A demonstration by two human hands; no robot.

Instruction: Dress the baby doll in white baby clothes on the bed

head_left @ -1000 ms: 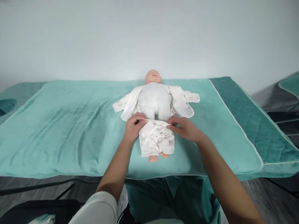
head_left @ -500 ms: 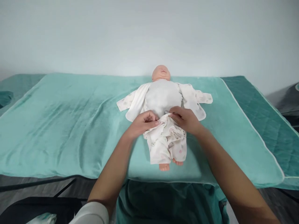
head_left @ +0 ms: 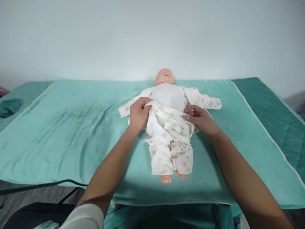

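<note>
A baby doll (head_left: pixel 165 76) lies on its back, head toward the wall and feet toward me. White printed baby trousers (head_left: pixel 170 127) cover its legs and lower belly, bunched around the thighs. My left hand (head_left: pixel 140 114) pinches the waistband at its left end, over the doll's side. At the waistband's right end, the thumb and fingers of my right hand (head_left: pixel 197 117) are closed on the cloth. A white printed baby jacket (head_left: pixel 202 99) lies spread open under the doll, its sleeves out to both sides. The doll's grey-white torso (head_left: pixel 169 95) shows above the waistband.
Beneath the doll is a light green blanket (head_left: pixel 71 127) with a few creases. Darker green quilted cloth (head_left: pixel 269 108) shows at the right. A pale wall (head_left: pixel 152 38) stands behind the table. A dark cable or bar (head_left: pixel 47 184) runs along the front left edge.
Both hands have moved apart, the left one also farther up the doll. The trousers' waistband has risen from the hips to the belly and is stretched wider. The view has shifted slightly.
</note>
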